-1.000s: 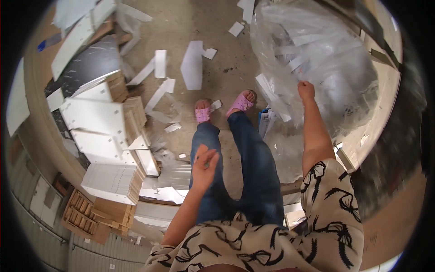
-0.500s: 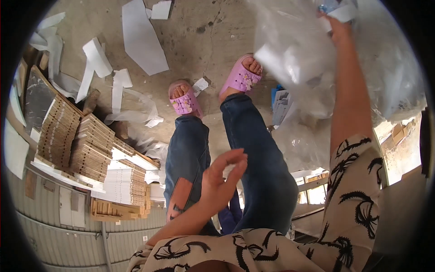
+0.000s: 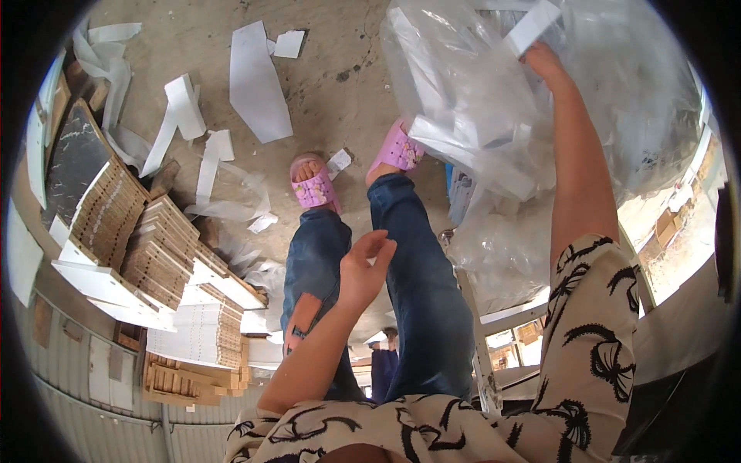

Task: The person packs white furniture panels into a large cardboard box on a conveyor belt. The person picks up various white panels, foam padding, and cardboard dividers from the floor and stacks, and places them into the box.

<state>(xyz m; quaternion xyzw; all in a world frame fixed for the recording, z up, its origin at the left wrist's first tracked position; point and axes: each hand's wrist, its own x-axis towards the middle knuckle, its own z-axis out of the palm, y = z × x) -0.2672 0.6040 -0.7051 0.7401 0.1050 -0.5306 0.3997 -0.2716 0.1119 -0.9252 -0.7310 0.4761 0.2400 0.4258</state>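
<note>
My right hand (image 3: pixel 543 59) reaches up and forward into a big clear plastic bag (image 3: pixel 494 116) stuffed with white strips, fingers closed on the plastic and a white piece near the bag's top. My left hand (image 3: pixel 364 265) hovers in front of my jeans with fingers loosely apart and holds nothing. Below it are my legs in blue jeans and pink sandals (image 3: pixel 315 185) on the concrete floor.
White paper and card scraps (image 3: pixel 255 81) lie scattered on the concrete floor. Stacks of folded cardboard sheets (image 3: pixel 166 247) and white boards stand at the left. A white metal frame (image 3: pixel 482 339) stands by my right leg. Another person stands farther off (image 3: pixel 384 359).
The view has swung down and left. My right hand has risen higher into the bag. My left hand stays lifted and open in front of my legs.
</note>
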